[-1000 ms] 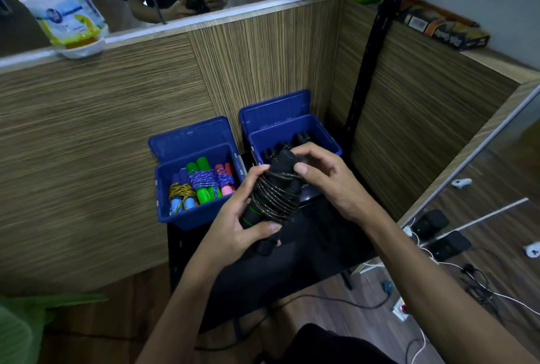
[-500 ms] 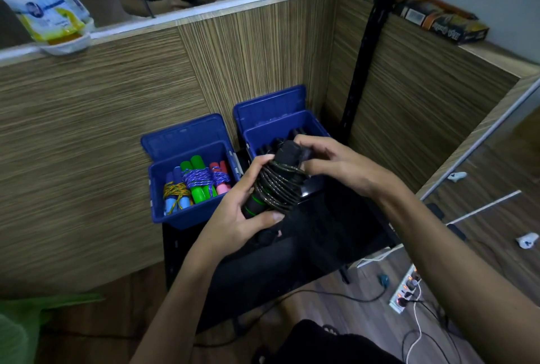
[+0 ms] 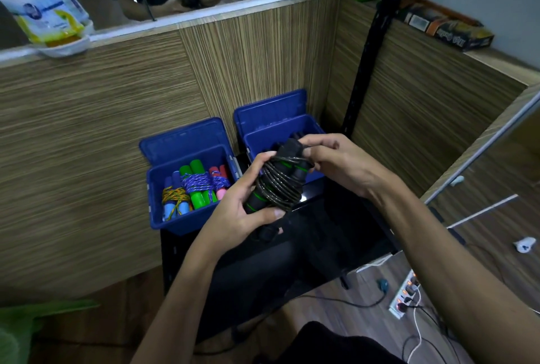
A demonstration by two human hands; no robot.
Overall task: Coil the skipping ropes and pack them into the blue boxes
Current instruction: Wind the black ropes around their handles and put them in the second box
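Black skipping rope sits coiled between both hands in front of the right blue box; left hand grips it, right-hand fingers pinch the top. Looks like tucking the end, then dropping it in.

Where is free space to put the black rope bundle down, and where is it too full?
The left blue box is crowded with coloured ropes. The right blue box shows bare room along its back wall. The black shelf in front of the boxes is bare too. Both hands, left hand and right hand, grip the black rope.
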